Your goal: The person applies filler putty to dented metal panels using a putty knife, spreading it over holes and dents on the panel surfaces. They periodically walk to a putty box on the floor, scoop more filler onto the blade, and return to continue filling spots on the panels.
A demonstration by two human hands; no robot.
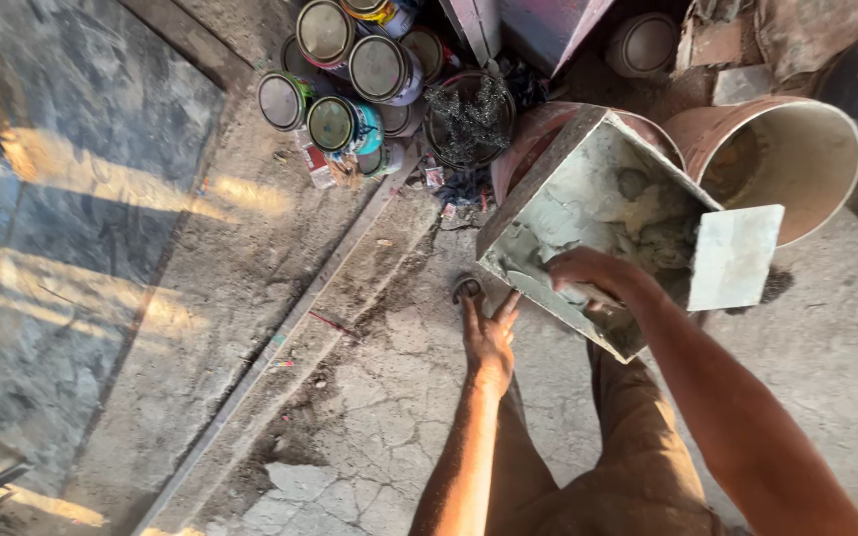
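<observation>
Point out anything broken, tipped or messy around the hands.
The concrete floor under the left hand is cracked, with a slab chipped loose. Paint cans lie tipped in a heap. The right hand reaches into a tilted mortar box, beside an overturned bucket.

You are on a building site, at floor level. Rough cracked concrete (379, 397) lies underfoot, with laid dark tile (62, 199) at 9 o'clock. Used paint cans (350, 69) are piled at 12 o'clock. A mortar box (598, 213) and buckets (796, 159) sit at 2 o'clock.
</observation>
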